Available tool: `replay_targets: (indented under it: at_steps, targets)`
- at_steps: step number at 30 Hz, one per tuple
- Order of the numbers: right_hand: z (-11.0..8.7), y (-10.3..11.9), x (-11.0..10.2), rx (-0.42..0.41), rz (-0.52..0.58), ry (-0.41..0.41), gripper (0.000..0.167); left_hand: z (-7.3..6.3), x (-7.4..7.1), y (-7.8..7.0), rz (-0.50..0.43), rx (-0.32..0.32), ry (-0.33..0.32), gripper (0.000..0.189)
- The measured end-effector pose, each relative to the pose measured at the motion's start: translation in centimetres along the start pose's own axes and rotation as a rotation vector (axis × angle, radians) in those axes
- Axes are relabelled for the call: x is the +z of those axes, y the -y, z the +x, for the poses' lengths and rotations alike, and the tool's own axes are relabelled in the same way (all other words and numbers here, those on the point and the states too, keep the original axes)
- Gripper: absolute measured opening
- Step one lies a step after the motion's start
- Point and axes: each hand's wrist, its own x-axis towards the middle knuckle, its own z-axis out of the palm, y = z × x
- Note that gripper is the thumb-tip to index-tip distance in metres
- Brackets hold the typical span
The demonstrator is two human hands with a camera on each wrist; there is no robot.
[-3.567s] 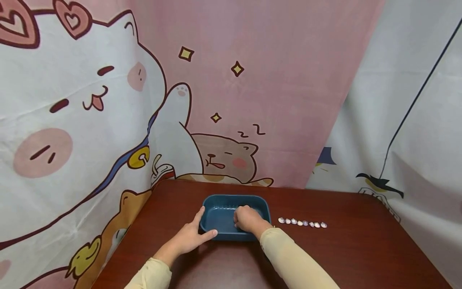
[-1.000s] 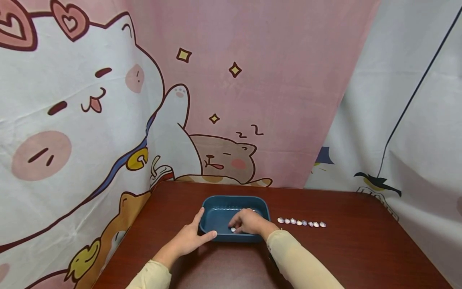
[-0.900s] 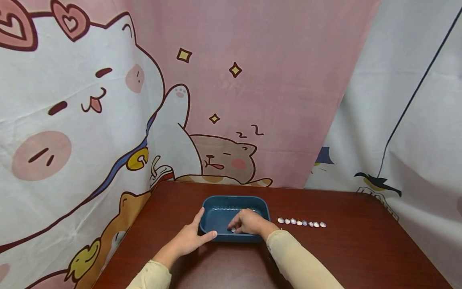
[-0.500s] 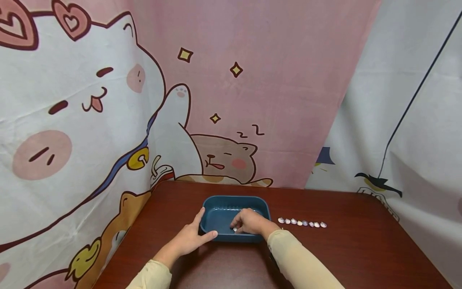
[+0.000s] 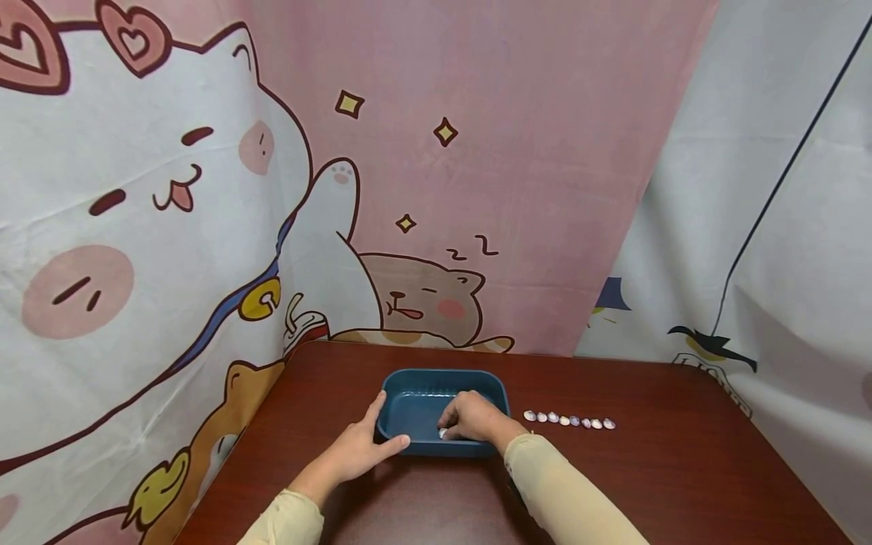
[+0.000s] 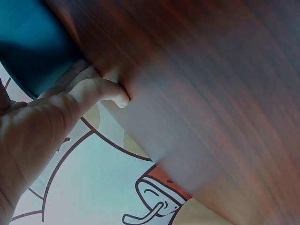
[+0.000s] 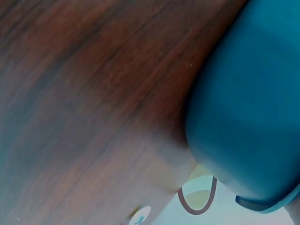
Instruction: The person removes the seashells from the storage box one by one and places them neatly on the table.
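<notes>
A dark blue rectangular tray (image 5: 412,415) with rounded corners sits on the brown table. My left hand (image 5: 356,448) steadies its near left corner, thumb and fingers spread along the outside wall. In the left wrist view the fingers lie against the tray wall (image 6: 37,51). Reaching over the right side, my right hand (image 5: 472,418) is down inside the tray with curled fingers. Its fingertips pinch a small white seashell (image 5: 443,434) near the tray's front wall, partly hidden by the fingers. In the right wrist view the tray's outer wall (image 7: 248,108) covers the fingers.
To the right of the tray, a row of several small whitish and purple seashells (image 5: 565,421) lies on the table (image 5: 654,469); one shell (image 7: 139,215) shows in the right wrist view. A cartoon-printed curtain (image 5: 531,174) hangs behind the table and along its left side.
My right hand has shifted toward the tray's front wall since the oldest frame, and the white shell has come into view at its fingertips. The left hand keeps its place.
</notes>
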Motion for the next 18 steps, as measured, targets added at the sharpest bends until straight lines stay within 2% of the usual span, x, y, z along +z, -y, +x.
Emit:
replay_targets:
  at_steps: [4,7,13,18]
  targets:
    - [0.5,0.2,0.2,0.065,-0.016,-0.034,0.007,0.0,0.0,0.1,0.003,-0.002,0.001,0.112]
    - [1.0,0.4,0.4,0.151,-0.037,-0.071,0.003,-0.1,0.0,0.2,0.003,-0.003,0.004,0.111]
    - [1.7,0.8,0.6,0.354,-0.008,-0.191,0.01,0.0,0.3,0.1,0.0,0.002,0.014,0.111]
    - [2.2,0.5,0.6,0.427,0.05,-0.223,0.017,0.1,0.1,0.1,0.001,-0.003,0.008,0.111]
